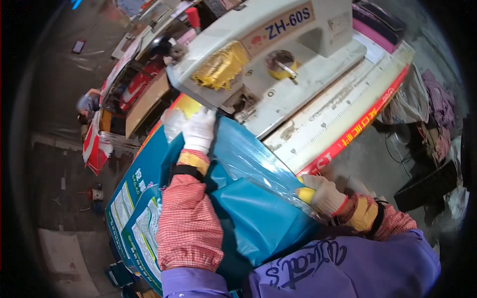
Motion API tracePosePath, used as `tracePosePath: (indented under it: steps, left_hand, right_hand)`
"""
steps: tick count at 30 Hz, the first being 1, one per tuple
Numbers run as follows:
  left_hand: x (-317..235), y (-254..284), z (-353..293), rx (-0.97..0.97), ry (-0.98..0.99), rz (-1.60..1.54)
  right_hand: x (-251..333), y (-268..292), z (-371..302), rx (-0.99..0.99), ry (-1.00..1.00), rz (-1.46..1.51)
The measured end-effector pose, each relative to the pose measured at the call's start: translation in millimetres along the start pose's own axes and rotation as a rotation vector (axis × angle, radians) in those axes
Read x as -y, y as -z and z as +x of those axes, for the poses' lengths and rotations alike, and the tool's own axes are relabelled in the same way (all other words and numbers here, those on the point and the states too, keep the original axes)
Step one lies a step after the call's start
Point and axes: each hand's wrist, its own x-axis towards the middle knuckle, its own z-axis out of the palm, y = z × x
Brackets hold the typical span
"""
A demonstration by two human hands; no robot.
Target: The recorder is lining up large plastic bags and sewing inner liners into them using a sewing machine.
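A teal plastic-woven sack [268, 213] lies across my lap and up against the pale grey sewing machine [335, 54]. A clear plastic liner [236, 171] shows along the sack's upper edge. My left hand [198, 130], in a white glove, is closed on that edge close to the machine's needle end, which is partly hidden. At the right end of the same edge, my right hand [325, 195] grips the sack; its glove is white with a yellow-covered finger. Printed panels cover the sack's left side.
A yellow cloth [221, 67] is wrapped on the machine's arm, with a tape roll [281, 65] on its bed. The pale worktable [338, 119] with a red front strip extends right. A dark box [427, 186] stands at right. Another person [88, 104] is far left.
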Motion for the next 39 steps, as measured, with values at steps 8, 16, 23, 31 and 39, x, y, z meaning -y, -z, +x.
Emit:
tracePosePath:
  steps: [8, 16, 23, 31, 39]
  left_hand:
    - [4.0, -23.6, 4.1, 0.058, 0.047, -0.182]
    - [16.1, -57.5, -3.5, -0.322, 0.053, -0.659]
    - [-14.8, 34.8, 19.3, 0.03, 0.211, -0.458]
    - [28.8, 31.6, -23.0, 0.323, -0.024, -0.312]
    - [28.3, 7.6, -4.4, 0.225, 0.074, -0.54]
  right_hand:
    - [9.4, 8.0, -1.4, 0.02, -0.153, 0.304]
    - [16.2, 11.8, -13.4, -0.068, 0.095, 0.042]
    - [8.6, 13.6, -2.1, -0.023, 0.231, -0.476]
    - [4.6, 1.4, -12.5, -0.091, 0.302, -0.672]
    - [8.2, 2.5, -10.8, 0.009, 0.07, -0.524]
